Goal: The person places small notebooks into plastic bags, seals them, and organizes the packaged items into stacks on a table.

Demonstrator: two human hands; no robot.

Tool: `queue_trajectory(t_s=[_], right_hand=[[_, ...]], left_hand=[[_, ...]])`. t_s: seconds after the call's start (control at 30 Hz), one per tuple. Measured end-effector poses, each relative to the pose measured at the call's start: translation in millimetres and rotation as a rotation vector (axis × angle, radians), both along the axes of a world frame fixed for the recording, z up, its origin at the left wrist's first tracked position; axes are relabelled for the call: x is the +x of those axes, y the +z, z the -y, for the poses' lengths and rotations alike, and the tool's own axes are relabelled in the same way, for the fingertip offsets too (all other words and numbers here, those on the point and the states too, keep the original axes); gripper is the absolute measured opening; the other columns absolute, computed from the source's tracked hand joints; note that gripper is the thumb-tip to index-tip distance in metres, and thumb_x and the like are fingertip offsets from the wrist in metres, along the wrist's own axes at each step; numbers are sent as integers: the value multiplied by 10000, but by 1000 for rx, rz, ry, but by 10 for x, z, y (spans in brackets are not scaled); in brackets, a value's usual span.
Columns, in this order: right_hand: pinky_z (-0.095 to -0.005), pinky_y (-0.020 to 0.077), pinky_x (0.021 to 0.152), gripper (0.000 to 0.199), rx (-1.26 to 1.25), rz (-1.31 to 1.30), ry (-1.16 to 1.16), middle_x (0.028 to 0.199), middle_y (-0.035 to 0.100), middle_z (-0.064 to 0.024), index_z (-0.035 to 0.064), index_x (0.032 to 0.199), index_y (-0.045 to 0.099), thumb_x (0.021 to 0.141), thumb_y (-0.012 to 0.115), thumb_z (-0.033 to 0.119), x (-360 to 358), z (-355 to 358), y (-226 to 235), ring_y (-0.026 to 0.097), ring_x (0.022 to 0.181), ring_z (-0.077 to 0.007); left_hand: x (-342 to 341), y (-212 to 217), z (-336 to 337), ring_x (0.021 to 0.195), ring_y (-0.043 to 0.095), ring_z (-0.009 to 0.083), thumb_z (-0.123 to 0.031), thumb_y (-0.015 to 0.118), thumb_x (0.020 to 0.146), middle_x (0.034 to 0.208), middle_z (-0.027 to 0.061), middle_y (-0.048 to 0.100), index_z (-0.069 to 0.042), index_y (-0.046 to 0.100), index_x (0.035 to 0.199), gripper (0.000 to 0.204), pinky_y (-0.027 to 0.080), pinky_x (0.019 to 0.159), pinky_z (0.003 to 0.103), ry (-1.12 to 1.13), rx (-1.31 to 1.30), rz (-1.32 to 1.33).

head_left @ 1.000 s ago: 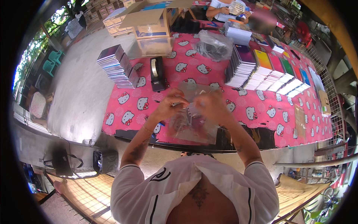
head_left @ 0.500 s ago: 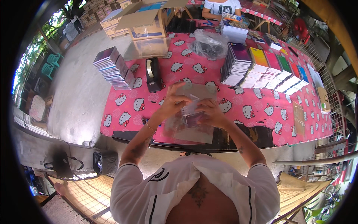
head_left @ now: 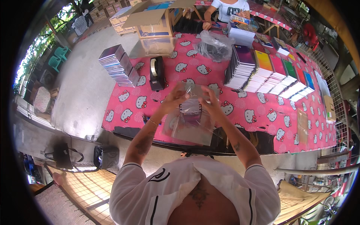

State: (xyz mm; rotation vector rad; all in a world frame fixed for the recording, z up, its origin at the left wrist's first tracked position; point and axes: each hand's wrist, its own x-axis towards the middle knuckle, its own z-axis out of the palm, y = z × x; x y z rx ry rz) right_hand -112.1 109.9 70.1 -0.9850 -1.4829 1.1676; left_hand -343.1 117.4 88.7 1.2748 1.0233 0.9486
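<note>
Near the middle of the counter's (head_left: 267, 139) near edge, a small spiral notebook (head_left: 190, 107) lies under and between the two hands, with clear plastic (head_left: 191, 131) around it. The left hand (head_left: 174, 100) is half closed, fingers curled at the plastic's upper left corner, apparently pinching it. The right hand (head_left: 210, 103) is more open, thumb and fingers spread along the other side; whether it grips or only steadies is hard to tell. Held from both sides, the film is probably being kept taut and square to the notebook.

The tape dispenser (head_left: 157, 77) stands beyond the left hand, likely placed for easy reach. A notebook stack (head_left: 118, 67) sits at the left edge, while colour-sorted notebooks (head_left: 268, 71) line the right half, perhaps grouped for picking.

A pink cat-print cloth (head_left: 249, 112) covers the surface, torn to black along the near edge. Past the far edge are an open cardboard box (head_left: 155, 26) and a co-worker (head_left: 228, 9); green chairs (head_left: 56, 60) stand on the concrete floor (head_left: 80, 82) leftward.
</note>
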Motion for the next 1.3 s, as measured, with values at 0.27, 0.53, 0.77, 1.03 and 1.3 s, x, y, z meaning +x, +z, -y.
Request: queue_trajectory(t_s=[0.27, 0.53, 0.77, 1.03, 1.3], right_hand=[[-390, 427, 1039, 535, 193, 109, 289, 1333, 563, -127, 47, 1317, 557, 864, 762, 244, 6, -109, 20, 528, 1247, -237], [-448, 409, 1091, 419, 563, 490, 80, 1258, 626, -209, 26, 1240, 602, 866, 721, 171, -27, 300, -19, 603, 1162, -376], [-424, 499, 931, 427, 299, 486, 91, 1125, 641, -168, 29, 1228, 585, 843, 742, 127, -118, 268, 260, 637, 1083, -330], [-306, 511, 858, 477, -114, 88, 228, 1124, 628, -89, 57, 1259, 565, 835, 778, 111, -17, -63, -33, 611, 1030, -154], [-294, 517, 829, 379, -129, 84, 103, 1089, 660, -83, 42, 1200, 618, 853, 756, 105, -149, 8, -100, 630, 971, -140]], left_hand=[[-118, -120, 111, 1224, 569, 216, -276, 692, 934, 1306, 157, 629, 14, 597, 1317, 489, 498, 965, 354, -202, 554, -475], [53, 102, 526, 1078, 639, 289, -105, 762, 809, 1084, 139, 690, -58, 717, 1038, 238, 516, 897, 384, -31, 1038, -815], [172, 226, 293, 829, 660, 283, -152, 816, 746, 846, 96, 679, -62, 600, 1185, 498, 515, 740, 387, -59, 595, -967], [-162, -205, -285, 906, 635, 166, -252, 842, 743, 993, 115, 670, -62, 535, 1293, 658, 508, 770, 326, -206, -26, -321], [-1465, -698, -1043, 639, 603, 154, -274, 762, 817, 755, 8, 649, -43, 731, 973, 281, 492, 563, 319, 769, 13, -348]])
